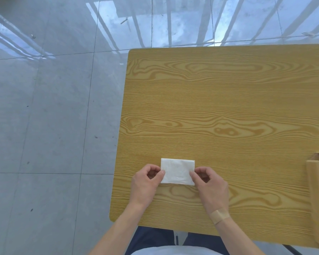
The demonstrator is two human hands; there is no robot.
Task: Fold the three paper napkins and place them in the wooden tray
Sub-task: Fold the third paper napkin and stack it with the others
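A white paper napkin (177, 171), folded into a small rectangle, lies flat on the wooden table (228, 107) near its front left corner. My left hand (145, 183) pinches the napkin's left edge between thumb and fingers. My right hand (208, 183) pinches its right edge the same way. A plaster crosses my right wrist. The wooden tray (315, 190) shows only partly at the right edge of the view; its inside is out of sight. No other napkin is visible.
The table's left edge runs close beside my left hand, with grey tiled floor (44, 126) beyond it. My dark trousers show below the table's front edge.
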